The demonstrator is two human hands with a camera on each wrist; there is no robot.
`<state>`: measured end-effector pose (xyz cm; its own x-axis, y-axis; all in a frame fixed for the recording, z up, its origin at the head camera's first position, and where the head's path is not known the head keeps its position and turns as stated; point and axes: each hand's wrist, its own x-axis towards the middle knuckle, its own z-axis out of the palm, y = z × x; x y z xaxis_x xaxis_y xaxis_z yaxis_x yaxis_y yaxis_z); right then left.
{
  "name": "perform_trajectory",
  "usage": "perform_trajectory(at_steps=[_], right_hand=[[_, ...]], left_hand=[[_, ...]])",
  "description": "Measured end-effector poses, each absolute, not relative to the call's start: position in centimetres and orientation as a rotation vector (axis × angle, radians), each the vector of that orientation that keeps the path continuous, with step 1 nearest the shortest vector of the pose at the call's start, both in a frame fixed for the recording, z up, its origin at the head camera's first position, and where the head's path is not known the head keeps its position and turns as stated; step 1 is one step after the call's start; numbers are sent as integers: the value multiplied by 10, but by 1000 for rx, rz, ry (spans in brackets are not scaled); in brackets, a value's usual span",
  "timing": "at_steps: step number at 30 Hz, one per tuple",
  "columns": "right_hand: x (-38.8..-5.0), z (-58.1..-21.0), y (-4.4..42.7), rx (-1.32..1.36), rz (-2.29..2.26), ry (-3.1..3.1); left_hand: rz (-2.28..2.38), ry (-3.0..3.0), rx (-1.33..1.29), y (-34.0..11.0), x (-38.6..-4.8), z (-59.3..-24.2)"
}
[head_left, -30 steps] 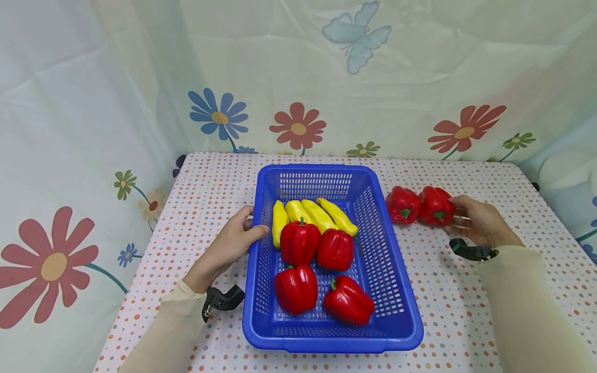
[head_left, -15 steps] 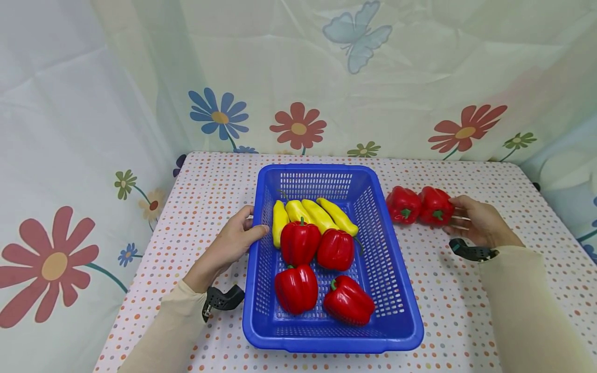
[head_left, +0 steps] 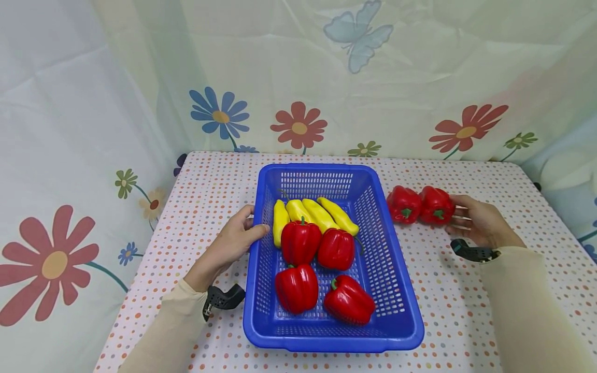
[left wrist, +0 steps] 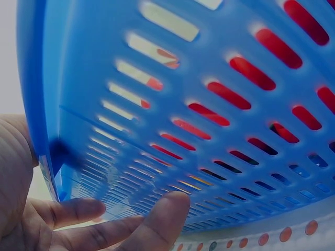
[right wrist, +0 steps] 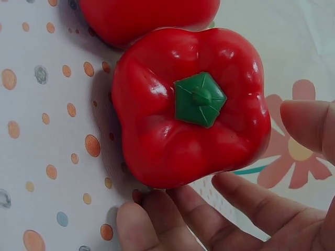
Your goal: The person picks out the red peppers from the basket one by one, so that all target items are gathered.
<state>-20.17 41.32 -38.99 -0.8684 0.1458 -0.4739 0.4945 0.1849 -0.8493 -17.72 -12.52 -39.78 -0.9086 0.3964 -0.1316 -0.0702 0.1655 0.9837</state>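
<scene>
A blue perforated basket (head_left: 333,344) holds several yellow peppers (head_left: 319,215) and several red bell peppers (head_left: 296,289). The left hand (head_left: 231,243) grips its left rim, thumb over the edge and fingers outside the wall; in the left wrist view those fingers (left wrist: 157,225) lie along the slotted side (left wrist: 131,130). Right of the basket, two red bell peppers sit side by side on the table. Beside the outer one (head_left: 436,205) is the right hand (head_left: 482,223). The right wrist view shows that pepper (right wrist: 191,107) with the right hand's fingers (right wrist: 178,222) spread around its near side, not curled round it.
A dotted cloth covers the table (head_left: 210,181). The other loose red pepper (head_left: 403,205) stands between the basket's right wall and the outer pepper. Behind the table hangs a curtain (head_left: 396,103) printed with flowers and a butterfly, continuing at both sides.
</scene>
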Motion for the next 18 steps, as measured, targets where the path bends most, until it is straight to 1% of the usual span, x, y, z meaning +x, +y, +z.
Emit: perform_trajectory(at_steps=[10,18], right_hand=[[-198,-388,407,653,-1649,2302],[-192,-357,393,762,-1747,2342]], left_hand=[[1795,2094,300,-128,-176,-400],[1798,2090,310,-126,-177,-399]])
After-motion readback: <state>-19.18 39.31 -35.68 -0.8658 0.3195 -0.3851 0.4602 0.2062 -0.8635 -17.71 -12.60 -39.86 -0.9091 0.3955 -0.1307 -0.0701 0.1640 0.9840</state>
